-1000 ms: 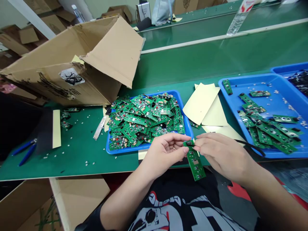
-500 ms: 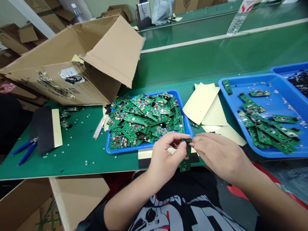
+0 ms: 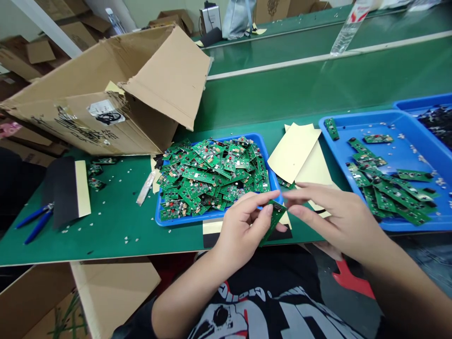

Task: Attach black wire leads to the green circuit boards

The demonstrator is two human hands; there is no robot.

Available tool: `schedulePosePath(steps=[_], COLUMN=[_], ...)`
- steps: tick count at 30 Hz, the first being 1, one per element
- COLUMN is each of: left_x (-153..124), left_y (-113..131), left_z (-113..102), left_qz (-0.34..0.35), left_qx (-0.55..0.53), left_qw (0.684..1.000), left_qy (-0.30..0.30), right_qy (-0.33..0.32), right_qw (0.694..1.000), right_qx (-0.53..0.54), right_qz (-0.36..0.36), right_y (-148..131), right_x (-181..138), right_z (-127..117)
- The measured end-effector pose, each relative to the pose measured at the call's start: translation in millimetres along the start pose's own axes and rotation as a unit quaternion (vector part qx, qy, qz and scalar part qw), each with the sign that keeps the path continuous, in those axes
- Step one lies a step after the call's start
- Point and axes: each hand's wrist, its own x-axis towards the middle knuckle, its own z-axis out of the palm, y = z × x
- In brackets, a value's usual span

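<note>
My left hand [image 3: 243,226] pinches a narrow green circuit board [image 3: 272,217] at the table's near edge, the board tilted and partly hidden by my fingers. My right hand [image 3: 332,219] hovers just to its right, fingers stretched toward the board's black top end, holding nothing that I can see. Behind my hands a blue tray [image 3: 264,141] is heaped with several green circuit boards [image 3: 212,176]. A second blue tray [image 3: 406,150] to the right holds several long green boards [image 3: 391,190] spread out.
A large open cardboard box [image 3: 116,89] lies on its side at the back left. Yellowish paper sheets [image 3: 300,150] lie between the trays. Blue-handled pliers [image 3: 33,221] and a black-and-yellow strip [image 3: 70,188] rest at the left. A plastic bottle [image 3: 344,30] stands far back.
The board swung from hanging long below my fingers to tilted and mostly tucked in my left hand. My right hand let go of its top end and opened, shifting slightly right.
</note>
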Motion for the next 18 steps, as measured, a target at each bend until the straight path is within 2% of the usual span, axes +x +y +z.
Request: schedulePosePath(steps=[2, 4, 9, 11, 13, 16, 18], left_x=[0, 0, 0, 0, 1, 2, 2], left_y=[-1, -4, -8, -8, -7, -7, -8], left_z=[-2, -4, -10, -13, -15, -17, -18], left_qz=[0.021, 0.047, 0.096, 0.106, 0.108, 0.095, 0.085], left_qx=[0.019, 0.036, 0.063, 0.064, 0.056, 0.044, 0.043], left_qw=[1.000, 0.998, 0.993, 0.992, 0.991, 0.991, 0.990], left_qy=[-0.002, 0.000, -0.014, -0.028, -0.050, -0.083, -0.102], right_qy=[-0.071, -0.139, -0.243, -0.251, -0.231, -0.195, -0.194], right_qw=[0.991, 0.963, 0.851, 0.823, 0.824, 0.858, 0.880], right_qx=[0.091, 0.180, 0.387, 0.422, 0.421, 0.372, 0.326], right_qz=[0.072, 0.145, 0.258, 0.287, 0.301, 0.297, 0.286], right_y=[-1, -1, 4, 5, 5, 3, 1], right_x=[0, 1, 7, 10, 12, 13, 14], right_z=[-4, -6, -4, -3, -3, -6, -8])
